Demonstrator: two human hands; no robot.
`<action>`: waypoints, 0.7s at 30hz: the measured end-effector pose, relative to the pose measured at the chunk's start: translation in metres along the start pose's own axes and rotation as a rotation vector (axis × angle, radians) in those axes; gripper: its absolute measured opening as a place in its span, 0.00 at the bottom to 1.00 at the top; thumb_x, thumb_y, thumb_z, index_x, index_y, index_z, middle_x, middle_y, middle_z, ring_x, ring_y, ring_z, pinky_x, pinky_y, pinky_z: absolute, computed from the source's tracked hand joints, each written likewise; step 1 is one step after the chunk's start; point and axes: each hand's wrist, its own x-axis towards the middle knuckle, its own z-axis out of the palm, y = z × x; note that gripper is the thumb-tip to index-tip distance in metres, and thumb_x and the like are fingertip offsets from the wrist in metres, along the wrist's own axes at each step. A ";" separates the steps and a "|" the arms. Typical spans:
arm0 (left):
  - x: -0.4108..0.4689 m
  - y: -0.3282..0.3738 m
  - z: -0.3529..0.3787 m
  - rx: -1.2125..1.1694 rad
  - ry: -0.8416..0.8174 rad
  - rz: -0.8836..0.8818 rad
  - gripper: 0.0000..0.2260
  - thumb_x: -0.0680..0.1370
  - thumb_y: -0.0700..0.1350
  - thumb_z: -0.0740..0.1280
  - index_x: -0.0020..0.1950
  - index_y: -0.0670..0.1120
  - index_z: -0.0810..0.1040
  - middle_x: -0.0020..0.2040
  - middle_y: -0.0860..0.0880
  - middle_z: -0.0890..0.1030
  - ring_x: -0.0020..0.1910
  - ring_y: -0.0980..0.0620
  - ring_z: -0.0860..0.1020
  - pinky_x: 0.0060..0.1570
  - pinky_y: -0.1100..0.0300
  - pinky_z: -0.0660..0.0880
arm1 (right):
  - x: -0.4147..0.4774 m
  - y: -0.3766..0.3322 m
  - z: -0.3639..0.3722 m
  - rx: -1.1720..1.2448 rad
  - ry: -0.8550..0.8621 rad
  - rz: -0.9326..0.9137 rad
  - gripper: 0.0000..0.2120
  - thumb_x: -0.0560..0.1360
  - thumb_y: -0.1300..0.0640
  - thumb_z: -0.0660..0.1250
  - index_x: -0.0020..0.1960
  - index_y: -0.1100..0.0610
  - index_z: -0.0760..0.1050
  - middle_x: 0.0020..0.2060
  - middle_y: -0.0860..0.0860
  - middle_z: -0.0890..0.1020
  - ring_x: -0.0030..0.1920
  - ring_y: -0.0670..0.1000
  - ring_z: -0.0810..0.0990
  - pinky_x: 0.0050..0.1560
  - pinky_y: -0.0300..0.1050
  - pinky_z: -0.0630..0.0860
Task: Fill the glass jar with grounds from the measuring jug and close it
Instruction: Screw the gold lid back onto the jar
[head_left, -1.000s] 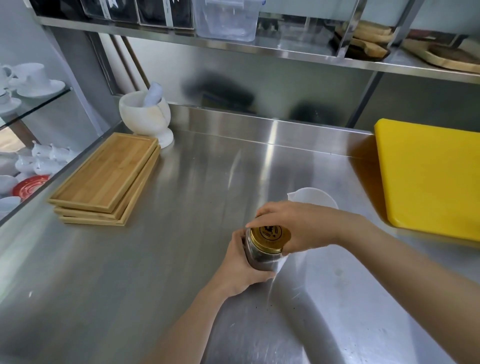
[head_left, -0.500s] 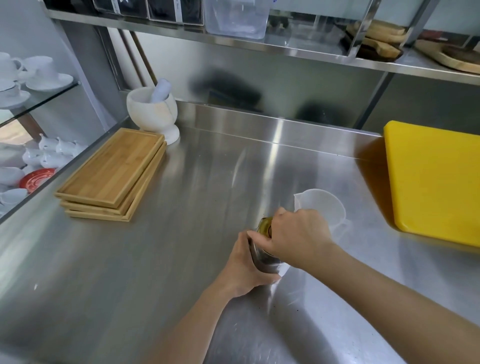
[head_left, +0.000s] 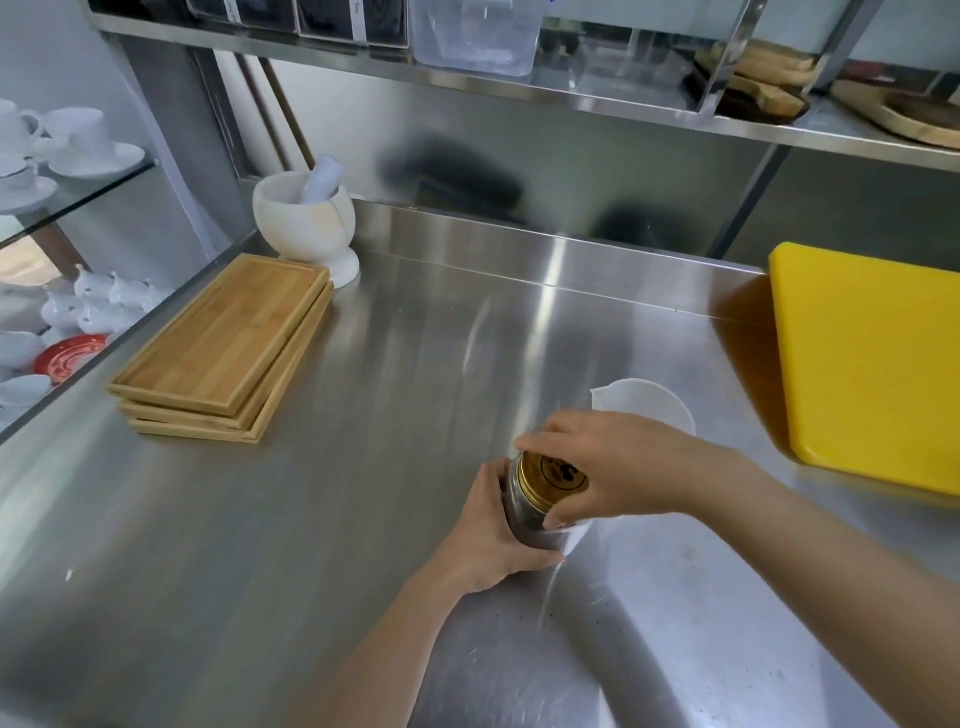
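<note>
On a steel worktop (head_left: 322, 519), the left hand (head_left: 493, 540) clasps a dark-filled glass jar (head_left: 524, 519); right hand (head_left: 613, 467) fingers (head_left: 540, 436) clamp its gold lid (head_left: 553, 475), logo unreadable, white plastic jug (head_left: 649, 402) just beyond.

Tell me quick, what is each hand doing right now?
Left hand: closed around the glass jar, holding it.
Right hand: fingers gripping the gold lid on top of the jar.

The bench (head_left: 322, 519) lies open across its middle and near left. A stack of wooden trays (head_left: 223, 348) and the mortar (head_left: 304, 221) behind it block the far left. The yellow board (head_left: 872, 364) walls off the right edge. The measuring jug (head_left: 649, 405) stands just behind the hands, near the board. The shelf (head_left: 519, 88) overhangs the back.
</note>
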 end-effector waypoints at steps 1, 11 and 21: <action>0.000 0.000 -0.001 -0.002 -0.009 0.004 0.38 0.56 0.52 0.80 0.54 0.67 0.59 0.60 0.55 0.71 0.57 0.61 0.73 0.50 0.68 0.74 | 0.000 -0.001 0.003 -0.057 0.062 -0.050 0.31 0.68 0.34 0.62 0.67 0.44 0.61 0.56 0.49 0.73 0.53 0.51 0.72 0.49 0.48 0.75; 0.005 -0.006 0.003 0.028 0.006 0.013 0.37 0.55 0.54 0.80 0.53 0.68 0.59 0.57 0.53 0.73 0.55 0.55 0.76 0.52 0.57 0.78 | -0.002 -0.028 0.034 -0.218 0.468 0.145 0.27 0.71 0.37 0.57 0.47 0.60 0.77 0.33 0.56 0.79 0.27 0.56 0.76 0.22 0.43 0.69; 0.004 -0.004 0.004 0.074 0.021 -0.005 0.38 0.56 0.55 0.79 0.54 0.69 0.57 0.60 0.58 0.71 0.59 0.62 0.72 0.53 0.68 0.72 | 0.003 -0.023 0.020 0.076 0.222 0.443 0.41 0.65 0.25 0.43 0.58 0.58 0.67 0.41 0.55 0.78 0.45 0.58 0.79 0.35 0.45 0.69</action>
